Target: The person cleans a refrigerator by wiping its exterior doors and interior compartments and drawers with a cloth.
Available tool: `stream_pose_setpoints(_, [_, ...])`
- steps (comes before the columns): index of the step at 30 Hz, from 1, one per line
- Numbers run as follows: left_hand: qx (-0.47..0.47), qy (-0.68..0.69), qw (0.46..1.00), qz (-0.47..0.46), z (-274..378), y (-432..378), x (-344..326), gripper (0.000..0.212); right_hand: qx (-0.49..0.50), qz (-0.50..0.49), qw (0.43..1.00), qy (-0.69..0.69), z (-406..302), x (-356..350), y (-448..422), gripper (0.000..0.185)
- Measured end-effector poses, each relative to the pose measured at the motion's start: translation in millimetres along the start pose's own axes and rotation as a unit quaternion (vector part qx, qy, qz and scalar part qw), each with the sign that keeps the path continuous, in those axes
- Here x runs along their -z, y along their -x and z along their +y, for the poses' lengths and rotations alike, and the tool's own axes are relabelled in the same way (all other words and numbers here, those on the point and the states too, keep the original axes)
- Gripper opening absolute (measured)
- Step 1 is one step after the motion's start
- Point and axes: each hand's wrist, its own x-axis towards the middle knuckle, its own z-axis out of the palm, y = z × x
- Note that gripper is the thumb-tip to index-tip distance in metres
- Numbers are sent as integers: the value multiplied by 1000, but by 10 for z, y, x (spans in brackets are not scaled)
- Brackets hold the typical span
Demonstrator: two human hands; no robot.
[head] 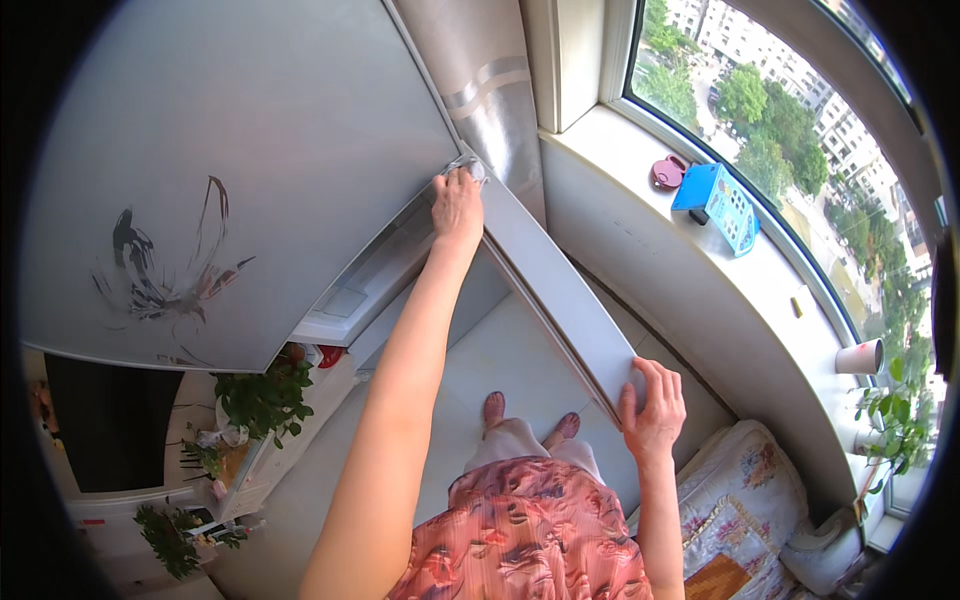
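Note:
A tall cabinet-like appliance, probably a refrigerator, has its grey door (555,277) swung open towards me. My left hand (459,204) reaches up to the top corner by the hinge, with its fingers on a crumpled whitish cloth or wipe (474,169). On the outer end of the open door rests my right hand (654,405), thumb on one side and fingers over the top edge. Pale shelves or bins (341,304) show inside the opening. The other grey door panel (247,172), with a dark floral pattern, fills the upper left.
A curved windowsill (765,277) on the right bears a blue box (716,202), a pink round case (667,172) and a cup (860,357). A floral-covered sofa (742,480) stands below it. Potted plants (264,394) and a dark television screen (112,420) are at lower left.

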Motion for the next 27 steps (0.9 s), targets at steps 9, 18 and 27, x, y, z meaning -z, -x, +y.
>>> stream_pose_setpoints(9, [233, 140, 960, -61, -897, 1103, -10, 30, -40, -16, 997, -62, -29, 40, -124, 36])
stream_pose_setpoints(18, [35, 525, 849, -52, 521, 1136, 937, 33, -165, -95, 880, -435, -664, -334, -778, 35])
stream_pose_setpoints(27, [-21, 605, 779, -164, 96, 859, 939, 31, -241, -186, 879, -366, -768, -633, -1536, 15])
